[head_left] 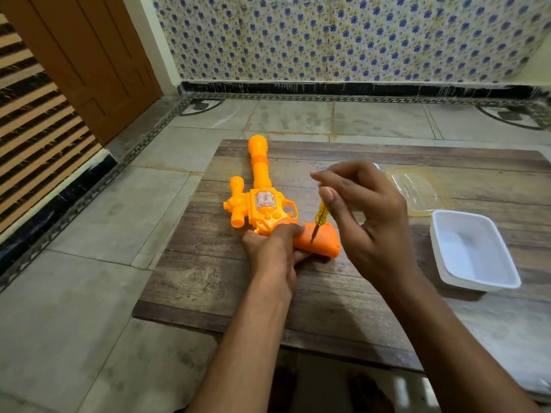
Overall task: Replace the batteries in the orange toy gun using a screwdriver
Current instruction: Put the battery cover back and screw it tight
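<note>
The orange toy gun [262,201] lies flat on a wooden board [328,293], barrel pointing away from me and grip toward the right. My left hand [274,251] grips the gun where the body meets the grip, fingers curled over it. My right hand [366,216] pinches a small screwdriver [320,217] with a yellow translucent handle. The tool stands nearly upright with its tip on the orange grip [325,242]. The screw under the tip is hidden.
A white plastic tub [474,251] sits on the board to the right, and its clear lid [417,189] lies just behind it. The board rests on a tiled floor [89,293]. A brown door [89,55] and a patterned wall stand beyond.
</note>
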Tool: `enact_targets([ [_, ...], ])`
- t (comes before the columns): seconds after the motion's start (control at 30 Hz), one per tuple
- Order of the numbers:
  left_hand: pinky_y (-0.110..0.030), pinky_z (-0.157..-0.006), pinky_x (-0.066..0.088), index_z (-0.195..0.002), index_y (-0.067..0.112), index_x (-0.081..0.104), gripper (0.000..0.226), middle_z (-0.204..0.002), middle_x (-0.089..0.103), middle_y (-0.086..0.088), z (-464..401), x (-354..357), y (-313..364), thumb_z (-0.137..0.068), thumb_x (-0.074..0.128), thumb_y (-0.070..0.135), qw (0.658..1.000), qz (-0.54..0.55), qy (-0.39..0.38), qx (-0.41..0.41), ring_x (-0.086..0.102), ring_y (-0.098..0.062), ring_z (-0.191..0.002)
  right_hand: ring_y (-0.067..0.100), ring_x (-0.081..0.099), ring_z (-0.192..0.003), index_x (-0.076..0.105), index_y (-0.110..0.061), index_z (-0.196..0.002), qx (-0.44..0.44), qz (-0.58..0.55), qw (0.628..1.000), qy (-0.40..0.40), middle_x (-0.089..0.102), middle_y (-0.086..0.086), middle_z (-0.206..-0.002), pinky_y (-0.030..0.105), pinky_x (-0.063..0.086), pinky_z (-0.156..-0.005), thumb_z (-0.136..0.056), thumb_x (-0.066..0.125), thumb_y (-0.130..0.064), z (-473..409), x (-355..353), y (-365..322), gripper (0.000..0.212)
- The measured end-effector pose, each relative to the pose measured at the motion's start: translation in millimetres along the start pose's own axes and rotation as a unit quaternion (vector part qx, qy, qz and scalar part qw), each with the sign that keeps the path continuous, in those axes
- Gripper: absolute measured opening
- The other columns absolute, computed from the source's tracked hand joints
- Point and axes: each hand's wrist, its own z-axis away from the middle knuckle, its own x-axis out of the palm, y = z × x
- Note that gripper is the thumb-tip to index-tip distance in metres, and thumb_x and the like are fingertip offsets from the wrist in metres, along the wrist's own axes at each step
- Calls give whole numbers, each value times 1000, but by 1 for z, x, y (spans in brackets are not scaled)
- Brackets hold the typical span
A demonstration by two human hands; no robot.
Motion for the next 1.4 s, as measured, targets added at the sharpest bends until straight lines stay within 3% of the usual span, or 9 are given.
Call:
enact_targets([
  [0.1, -49, -52, 61, -134, 1, 54, 60, -120, 68, -28, -1, 1, -1, -78, 69, -15, 1000, 1, 5, 0, 72, -44, -91, 13, 70, -93, 74, -1, -118, -13, -7, 1000, -22, 71, 10, -97, 29, 58, -80, -92, 66, 8, 0, -2, 1, 29],
  [0.23, -68, -62, 59, -135, 4, 54, 65, -120, 68, -28, 0, 1, -1, -75, 70, -14, 1000, 3, 3, 11, 71, -50, -99, 8, 51, -71, 80, -6, -104, -4, 63, 998, 26, 58, 8, -79, 12, 40, -67, -84, 84, -19, 1, 0, 1, 24],
  [0.47, -66, -65, 61, -131, 2, 57, 56, -116, 70, -26, 3, 1, 1, -79, 68, -16, 1000, -6, 1, 12, 72, -46, -98, 12, 67, -87, 76, -3, -117, -15, 11, 1000, -22, 67, 10, -94, 24, 55, -76, -90, 67, 10, 1, -2, 3, 31],
  [0.53, -65, -62, 61, -128, 2, 57, 53, -112, 70, -26, 4, 3, 1, -79, 68, -16, 1000, -5, 2, 9, 73, -46, -92, 12, 57, -76, 78, -7, -112, -11, 43, 999, 2, 59, 9, -83, 13, 44, -70, -87, 77, -3, 1, 0, 2, 26],
  [0.7, -45, -49, 60, -128, 3, 56, 52, -112, 70, -26, 6, 3, 2, -81, 66, -17, 1000, 1, -2, 15, 73, -37, -79, 16, 61, -85, 77, -5, -112, -8, 19, 1000, -6, 63, 9, -93, 26, 48, -74, -96, 69, -13, 0, -2, 3, 20],
  [0.8, -60, -62, 62, -127, 3, 57, 53, -114, 70, -26, 4, 2, 0, -79, 68, -16, 1000, -5, 0, 14, 74, -42, -90, 15, 72, -100, 71, -1, -123, -11, -37, 998, -50, 74, 8, -106, 33, 58, -85, -96, 60, 5, 1, -6, 5, 30],
  [1.03, -58, -61, 63, -128, 6, 56, 55, -115, 70, -26, 3, 2, -1, -79, 68, -17, 1000, 1, 4, 17, 74, -44, -93, 18, 66, -72, 79, -5, -99, -14, 48, 999, 15, 68, 8, -82, 27, 51, -66, -87, 81, -25, 0, -2, 5, 24],
  [1.2, -54, -56, 63, -132, 4, 53, 60, -117, 68, -26, 3, 3, 1, -78, 69, -16, 1000, -6, 8, 4, 73, -42, -93, 16, 74, -94, 76, 3, -108, -13, -2, 1000, 5, 72, 11, -109, 34, 59, -79, -95, 66, 1, 0, -3, 7, 16],
  [1.4, -58, -60, 62, -134, 4, 53, 61, -118, 68, -25, 1, 2, 0, -78, 67, -17, 1000, -3, 7, 12, 71, -45, -97, 16, 65, -72, 80, -5, -102, -14, 44, 998, 45, 69, 8, -84, 26, 53, -65, -83, 84, -18, 1, -2, 4, 23],
])
